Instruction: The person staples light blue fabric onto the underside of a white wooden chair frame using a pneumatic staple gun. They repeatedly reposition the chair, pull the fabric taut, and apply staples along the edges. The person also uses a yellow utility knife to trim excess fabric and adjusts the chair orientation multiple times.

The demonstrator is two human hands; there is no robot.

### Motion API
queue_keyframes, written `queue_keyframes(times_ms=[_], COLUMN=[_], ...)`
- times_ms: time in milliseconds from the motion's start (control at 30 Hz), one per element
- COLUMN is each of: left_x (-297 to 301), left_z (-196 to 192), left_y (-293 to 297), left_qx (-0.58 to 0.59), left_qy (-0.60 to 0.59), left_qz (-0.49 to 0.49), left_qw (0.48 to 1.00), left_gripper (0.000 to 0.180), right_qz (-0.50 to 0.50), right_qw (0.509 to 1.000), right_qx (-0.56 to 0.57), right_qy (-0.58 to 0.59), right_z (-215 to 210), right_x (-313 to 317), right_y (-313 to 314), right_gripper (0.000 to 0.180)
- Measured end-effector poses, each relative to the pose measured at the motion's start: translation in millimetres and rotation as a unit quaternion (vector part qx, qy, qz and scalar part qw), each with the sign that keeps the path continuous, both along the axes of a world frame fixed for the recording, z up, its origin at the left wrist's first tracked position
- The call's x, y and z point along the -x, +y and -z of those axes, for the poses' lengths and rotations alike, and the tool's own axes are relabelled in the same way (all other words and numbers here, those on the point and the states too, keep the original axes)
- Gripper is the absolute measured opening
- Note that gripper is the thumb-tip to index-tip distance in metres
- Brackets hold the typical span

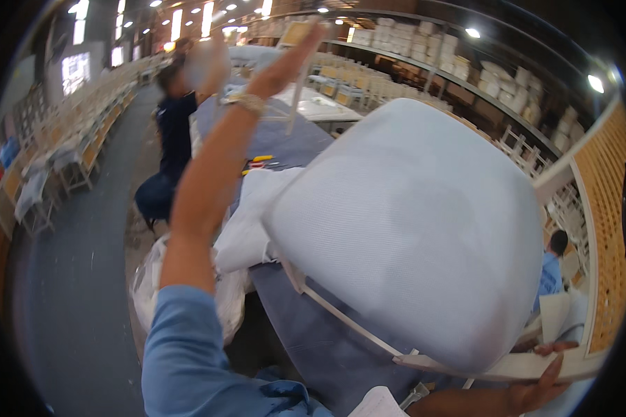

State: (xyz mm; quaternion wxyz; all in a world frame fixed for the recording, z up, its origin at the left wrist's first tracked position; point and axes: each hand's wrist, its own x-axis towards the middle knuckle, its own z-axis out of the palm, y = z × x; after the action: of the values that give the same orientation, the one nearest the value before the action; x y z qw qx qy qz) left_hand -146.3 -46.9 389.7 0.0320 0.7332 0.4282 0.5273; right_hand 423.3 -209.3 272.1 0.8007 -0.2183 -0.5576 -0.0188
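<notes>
A large pale grey upholstered seat cushion (410,229) is filling the middle and the three o'clock side of the view, lying tilted over a grey-blue bench (292,142). Its rounded edge is running from eleven o'clock down to five o'clock, with a thin white frame strip (348,321) showing under the lower edge.

The right hand (535,389) is sitting at five o'clock under the cushion's bottom rim, fingers spread and curling up against the white frame. The left hand (289,59) is reaching up toward twelve o'clock, fingers stretched out flat and blurred, gripping nothing I can see, a bracelet (247,103) at the wrist.

White fabric (250,208) is bunching at the cushion's nine o'clock edge. A seated person in dark clothes (170,139) is working at ten o'clock. The grey floor (69,292) is lying open from seven to nine o'clock, beside rows of pale chairs (83,132).
</notes>
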Motion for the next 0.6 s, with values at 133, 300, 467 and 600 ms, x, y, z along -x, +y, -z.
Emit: queue_keyframes(times_ms=[133,300,467,600], left_x=[-11,-46,-67,-77], left_z=[55,3,57,126], left_y=[65,32,61,52], left_qx=[0.049,0.076,0.004,0.21], left_qy=[0.083,0.073,0.242,-0.374], left_qz=[-0.091,0.004,0.066,0.44], left_qw=[0.991,0.994,0.968,0.789], left_gripper=[0.104,0.111,0.097,0.094], right_qz=[0.017,0.03,0.166,0.21], right_qw=[0.999,0.998,0.923,0.908], right_qx=[-0.045,-0.044,-0.112,-0.064], right_qy=[-0.023,-0.043,-0.329,-0.358], right_z=[-9,-7,-5,4], right_x=[18,24,-75,-101], right_y=[-11,-8,29,91], right_gripper=[0.032,0.028,0.049,0.043])
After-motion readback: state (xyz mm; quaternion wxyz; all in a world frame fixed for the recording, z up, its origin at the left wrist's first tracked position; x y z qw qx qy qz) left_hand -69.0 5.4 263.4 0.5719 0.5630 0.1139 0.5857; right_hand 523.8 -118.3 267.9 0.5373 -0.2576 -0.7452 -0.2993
